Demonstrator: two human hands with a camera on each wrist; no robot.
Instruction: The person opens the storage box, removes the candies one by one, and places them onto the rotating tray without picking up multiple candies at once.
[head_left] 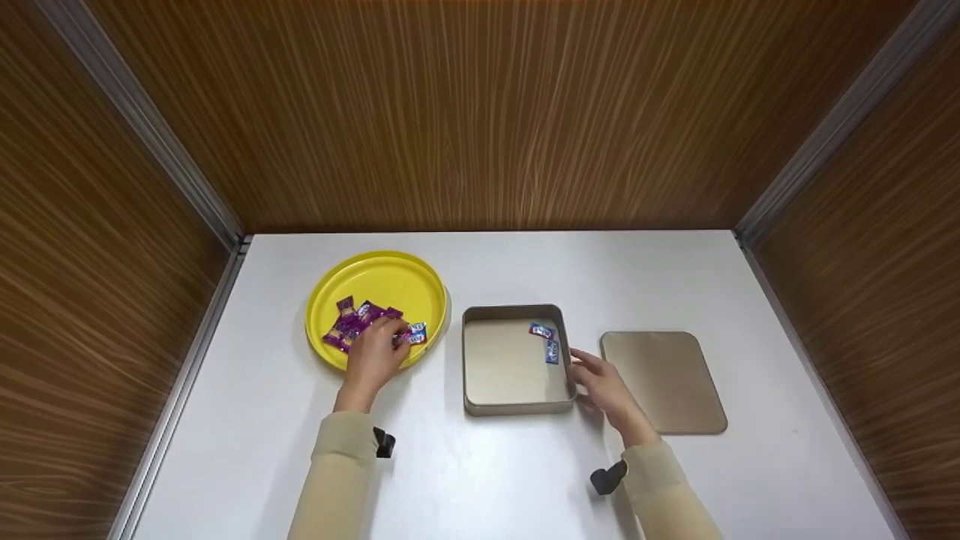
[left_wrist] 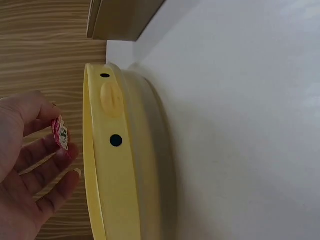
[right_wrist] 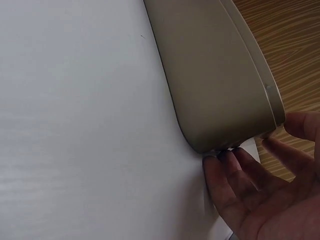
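Observation:
My left hand [head_left: 375,352] is over the near part of the yellow plate [head_left: 397,281], beside a pile of purple-wrapped candies [head_left: 352,324]. Between its thumb and fingertips, the left wrist view shows a pinched candy [left_wrist: 61,134] in a pink and white wrapper. Blue-and-white wrapped candy [head_left: 418,333] shows right at those fingertips in the head view. My right hand [head_left: 606,384] touches the right wall of a square metal tin [head_left: 517,409], fingertips against its outer side and thumb at the rim. Two blue candies [head_left: 552,351] lie inside the tin, near its right wall.
A flat square lid [head_left: 664,382] lies on the white table [head_left: 487,480] right of the tin, partly behind my right wrist. Wood-grain panels [head_left: 480,120] close off the back and both sides. The plate's raised rim [left_wrist: 120,165] stands up from the table.

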